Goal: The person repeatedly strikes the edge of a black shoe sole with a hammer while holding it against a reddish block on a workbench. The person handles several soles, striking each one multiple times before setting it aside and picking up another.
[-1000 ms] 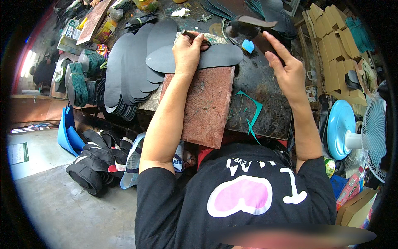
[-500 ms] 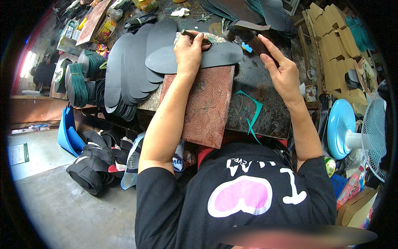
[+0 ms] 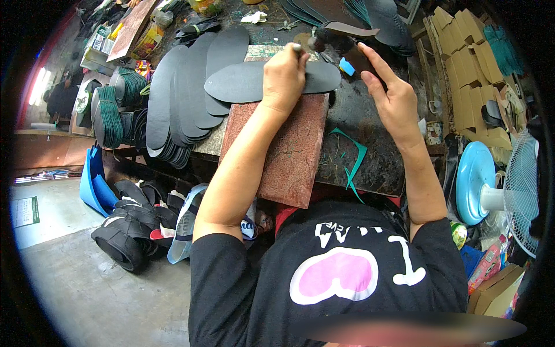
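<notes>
A dark grey shoe sole (image 3: pixel 234 82) lies crosswise over a reddish-brown board (image 3: pixel 292 147) and a pale slab (image 3: pixel 263 52) at the bench's near side. Over its middle, my left hand (image 3: pixel 283 81) is closed round a punch-like metal rod (image 3: pixel 297 48); only the rod's top end shows, and its tip is hidden behind my fingers. To the right, my right hand (image 3: pixel 396 95) grips the dark handle of a hammer (image 3: pixel 367 61). The hammer's head is raised beside the rod, apart from it. More dark soles (image 3: pixel 191 87) lie fanned out left of the board.
Green offcuts (image 3: pixel 352 159) lie on the dark bench (image 3: pixel 381 168) right of the board. Bundles of soles tied with green cord (image 3: pixel 107 115) stand at left. A blue fan (image 3: pixel 477 182) and cardboard boxes (image 3: pixel 462 63) are at right. Black shoe pieces (image 3: pixel 130 231) pile on the floor.
My left hand has moved right along the sole, and the rod has turned from lying slanted to standing up. The hammer has shifted slightly; the sole has slid a little right.
</notes>
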A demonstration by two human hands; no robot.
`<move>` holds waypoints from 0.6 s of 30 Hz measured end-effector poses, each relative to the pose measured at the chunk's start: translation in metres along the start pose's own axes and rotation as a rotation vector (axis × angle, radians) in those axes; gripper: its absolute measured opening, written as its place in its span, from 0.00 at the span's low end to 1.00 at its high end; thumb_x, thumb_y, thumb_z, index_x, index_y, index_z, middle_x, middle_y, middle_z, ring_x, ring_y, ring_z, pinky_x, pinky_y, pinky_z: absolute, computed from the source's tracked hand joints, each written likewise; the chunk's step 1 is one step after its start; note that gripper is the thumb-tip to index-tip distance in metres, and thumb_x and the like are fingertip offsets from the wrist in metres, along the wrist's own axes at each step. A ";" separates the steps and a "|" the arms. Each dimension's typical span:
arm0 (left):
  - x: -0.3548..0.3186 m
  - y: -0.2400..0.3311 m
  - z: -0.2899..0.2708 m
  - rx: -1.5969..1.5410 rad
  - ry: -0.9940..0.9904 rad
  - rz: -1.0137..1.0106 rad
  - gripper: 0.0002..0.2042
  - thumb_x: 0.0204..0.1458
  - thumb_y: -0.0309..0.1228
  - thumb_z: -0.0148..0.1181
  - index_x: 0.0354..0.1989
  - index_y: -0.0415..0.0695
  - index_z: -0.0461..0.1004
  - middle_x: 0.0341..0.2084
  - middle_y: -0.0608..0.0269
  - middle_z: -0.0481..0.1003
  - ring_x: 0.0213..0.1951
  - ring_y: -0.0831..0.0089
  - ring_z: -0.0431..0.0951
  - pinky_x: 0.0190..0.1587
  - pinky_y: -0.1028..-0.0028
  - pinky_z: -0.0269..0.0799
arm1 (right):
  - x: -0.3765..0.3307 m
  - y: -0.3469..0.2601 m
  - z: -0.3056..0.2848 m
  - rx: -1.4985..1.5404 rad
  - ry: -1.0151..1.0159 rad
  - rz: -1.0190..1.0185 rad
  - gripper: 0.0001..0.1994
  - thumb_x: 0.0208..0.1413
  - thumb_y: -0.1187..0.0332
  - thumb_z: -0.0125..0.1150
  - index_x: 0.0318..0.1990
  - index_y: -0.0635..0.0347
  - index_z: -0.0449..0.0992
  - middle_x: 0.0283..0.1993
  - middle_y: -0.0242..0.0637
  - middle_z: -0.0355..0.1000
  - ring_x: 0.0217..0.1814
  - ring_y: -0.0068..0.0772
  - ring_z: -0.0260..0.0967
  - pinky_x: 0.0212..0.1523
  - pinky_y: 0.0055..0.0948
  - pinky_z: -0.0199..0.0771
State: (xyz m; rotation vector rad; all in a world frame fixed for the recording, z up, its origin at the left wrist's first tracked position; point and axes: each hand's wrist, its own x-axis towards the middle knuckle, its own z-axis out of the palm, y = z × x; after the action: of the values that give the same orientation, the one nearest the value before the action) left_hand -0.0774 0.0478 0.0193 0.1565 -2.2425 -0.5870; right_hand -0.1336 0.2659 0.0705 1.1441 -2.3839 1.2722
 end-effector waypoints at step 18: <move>0.001 -0.033 -0.027 -0.667 0.079 -0.669 0.06 0.58 0.25 0.59 0.39 0.35 0.72 0.32 0.59 0.78 0.32 0.76 0.79 0.34 0.79 0.80 | -0.001 0.012 0.015 -0.239 -0.155 0.049 0.19 0.61 0.56 0.56 0.61 0.31 0.71 0.41 0.42 0.78 0.37 0.47 0.77 0.36 0.39 0.76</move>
State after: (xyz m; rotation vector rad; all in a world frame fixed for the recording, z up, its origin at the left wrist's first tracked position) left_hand -0.0606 0.0083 0.0206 0.5780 -1.7727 -1.6098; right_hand -0.1390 0.2591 0.0537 1.1555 -2.6041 0.9090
